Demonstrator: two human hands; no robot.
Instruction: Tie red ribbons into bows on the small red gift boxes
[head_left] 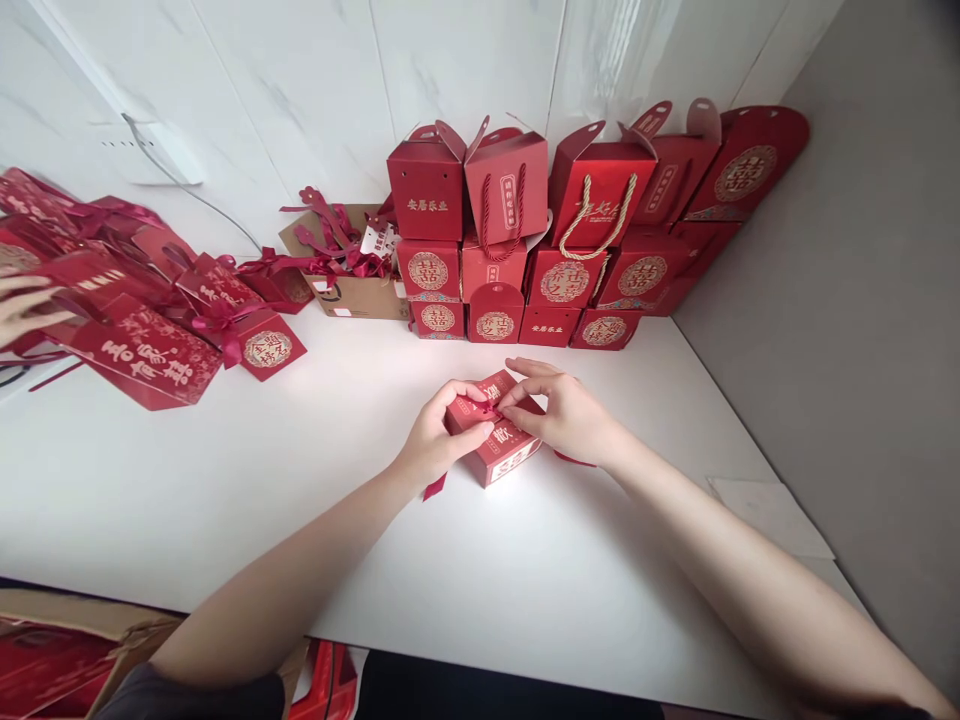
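A small red gift box [486,467] with pale lettering sits on the white table between my hands. A dark red ribbon [435,487] crosses its top, one end hanging out at the left and another showing at the right under my wrist. My left hand [442,430] pinches the ribbon at the middle of the lid, its thumb resting on the box top. From the other side my right hand [559,405] pinches the same ribbon between thumb and index finger, its other fingers raised. The exact shape of the knot is hidden by my fingertips.
Stacked red gift boxes [431,265] stand along the wall. Left of them is a cardboard box [356,300] of ribbons and tags. More red boxes [154,350] lie at the left, where another person's hand [26,308] reaches in. A grey partition [847,300] borders the right.
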